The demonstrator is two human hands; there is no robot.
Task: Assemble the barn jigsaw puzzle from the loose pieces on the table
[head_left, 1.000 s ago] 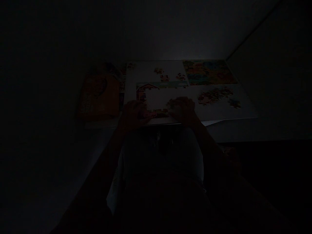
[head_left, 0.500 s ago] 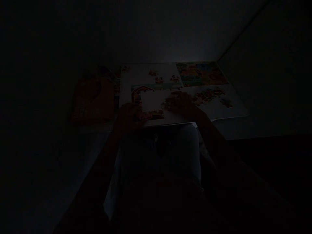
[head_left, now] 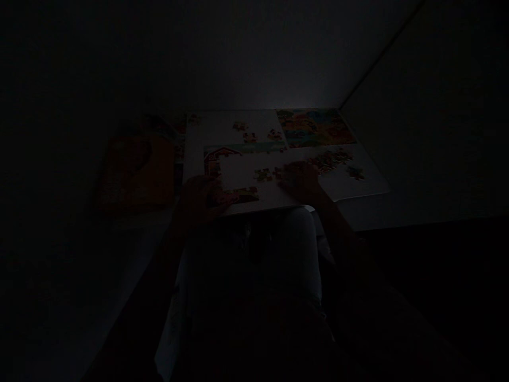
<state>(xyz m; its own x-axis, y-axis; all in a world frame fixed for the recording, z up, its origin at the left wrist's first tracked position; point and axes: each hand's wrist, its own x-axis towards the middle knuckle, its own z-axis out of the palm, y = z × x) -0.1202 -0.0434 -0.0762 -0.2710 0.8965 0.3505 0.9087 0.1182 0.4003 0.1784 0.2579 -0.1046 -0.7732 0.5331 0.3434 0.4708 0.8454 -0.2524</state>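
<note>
The scene is very dark. My left hand (head_left: 196,199) lies with its fingers spread over the lower left corner of a partly joined jigsaw puzzle (head_left: 242,149), which shows a red barn along its top left. My right hand (head_left: 303,178) rests on the white board (head_left: 238,172), thumb apart from the fingers, which lie low over the surface. Close to its fingertips are a jigsaw piece (head_left: 277,173) and a greenish piece or joined pair (head_left: 262,174). Whatever lies beneath the right fingers is hidden.
A heap of loose jigsaw pieces (head_left: 332,159) lies right of my right hand, with a single piece (head_left: 355,172) beyond. Several pieces (head_left: 249,137) lie above the puzzle. A colourful picture sheet (head_left: 316,128) is at the back right; an orange package (head_left: 137,172) is at the left.
The view has shifted slightly. My right hand has drawn back to the right across the board, uncovering the pieces left of its fingers. My left hand stays at the puzzle's corner.
</note>
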